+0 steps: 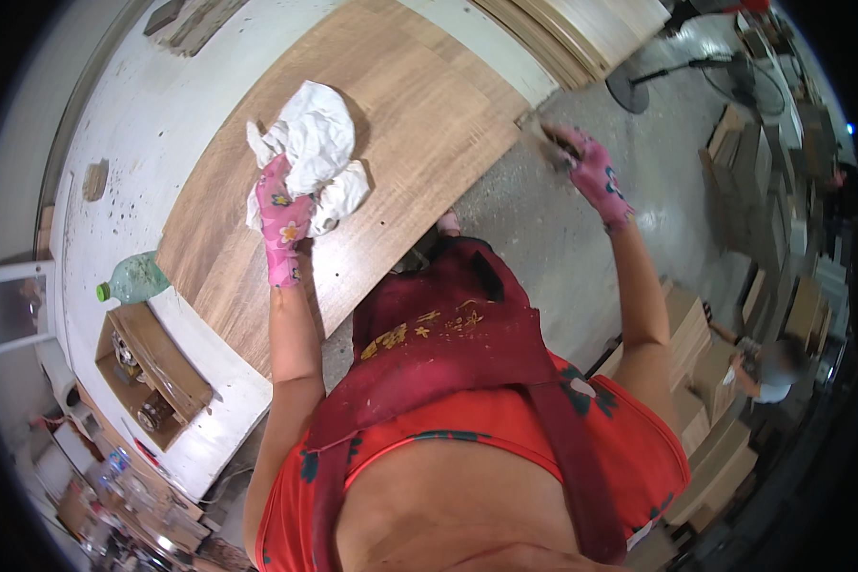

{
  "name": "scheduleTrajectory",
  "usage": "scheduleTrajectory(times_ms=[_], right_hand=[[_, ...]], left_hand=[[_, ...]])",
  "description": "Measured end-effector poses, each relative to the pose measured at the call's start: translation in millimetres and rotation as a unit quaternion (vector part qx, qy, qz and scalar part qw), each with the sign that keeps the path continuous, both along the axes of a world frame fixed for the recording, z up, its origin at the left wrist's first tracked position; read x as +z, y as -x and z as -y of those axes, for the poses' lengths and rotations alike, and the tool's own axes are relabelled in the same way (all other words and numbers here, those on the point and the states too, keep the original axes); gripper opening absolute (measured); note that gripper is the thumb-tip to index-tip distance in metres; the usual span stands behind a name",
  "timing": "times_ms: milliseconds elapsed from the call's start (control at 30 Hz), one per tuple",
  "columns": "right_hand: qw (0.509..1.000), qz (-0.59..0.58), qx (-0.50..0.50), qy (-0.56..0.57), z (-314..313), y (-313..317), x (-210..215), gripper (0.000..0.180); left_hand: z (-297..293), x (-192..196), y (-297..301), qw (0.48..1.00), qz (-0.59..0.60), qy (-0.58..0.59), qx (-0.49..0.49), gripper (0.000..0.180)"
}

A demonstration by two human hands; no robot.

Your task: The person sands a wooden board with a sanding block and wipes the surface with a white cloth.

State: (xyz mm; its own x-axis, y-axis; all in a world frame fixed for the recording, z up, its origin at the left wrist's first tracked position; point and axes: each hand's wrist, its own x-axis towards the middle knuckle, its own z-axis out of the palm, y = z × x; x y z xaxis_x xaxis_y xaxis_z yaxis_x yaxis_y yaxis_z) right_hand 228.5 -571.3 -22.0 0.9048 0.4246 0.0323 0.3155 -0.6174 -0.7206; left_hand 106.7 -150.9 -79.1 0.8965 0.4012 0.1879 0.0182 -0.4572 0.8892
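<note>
Step judged as wiping: your left hand (pixel 286 217) grasps the white rag (pixel 315 132) on the wood-grain panel (pixel 429 114), upper left-centre; your blurred right hand (pixel 591 172) cannot be determined; next, even strokes seem required.

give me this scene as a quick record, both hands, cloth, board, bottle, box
left hand: left hand gloved in pink floral, touching the white cloth
right hand: right hand gloved alike, beyond the board's edge; fingers blurred, any held item unclear
cloth: crumpled, on the board
board: wood-grain board on a pale table
bottle: green bottle, capped, near the board's left end
box: open cardboard box, contents unclear
</note>
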Motion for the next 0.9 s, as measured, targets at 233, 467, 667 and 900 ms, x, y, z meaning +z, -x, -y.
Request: scheduleTrajectory(times_ms=[233,467,667,900], right_hand=[[0.966,0.146,-0.208,-0.050,-77.7,75.8,-46.7,0.044],[0.971,0.212,0.041,-0.098,-110.8,166.3,-88.7,0.047],[0.955,0.229,-0.181,-0.056,-36.9,47.8,-92.3,0.047],[0.936,0.083,-0.243,-0.241,-46.8,44.6,-99.5,0.042]], left_hand=[[-16.9,-29.8,-3.3,0.998,-0.012,0.063,-0.024,0.057],[-10.9,-15.3,3.3,0.998,-0.035,0.058,-0.005,0.058],[-0.7,-10.1,1.0,0.988,-0.011,0.155,-0.013,0.060],[-7.8,-13.2,4.4,0.985,-0.004,0.171,0.005,0.060]])
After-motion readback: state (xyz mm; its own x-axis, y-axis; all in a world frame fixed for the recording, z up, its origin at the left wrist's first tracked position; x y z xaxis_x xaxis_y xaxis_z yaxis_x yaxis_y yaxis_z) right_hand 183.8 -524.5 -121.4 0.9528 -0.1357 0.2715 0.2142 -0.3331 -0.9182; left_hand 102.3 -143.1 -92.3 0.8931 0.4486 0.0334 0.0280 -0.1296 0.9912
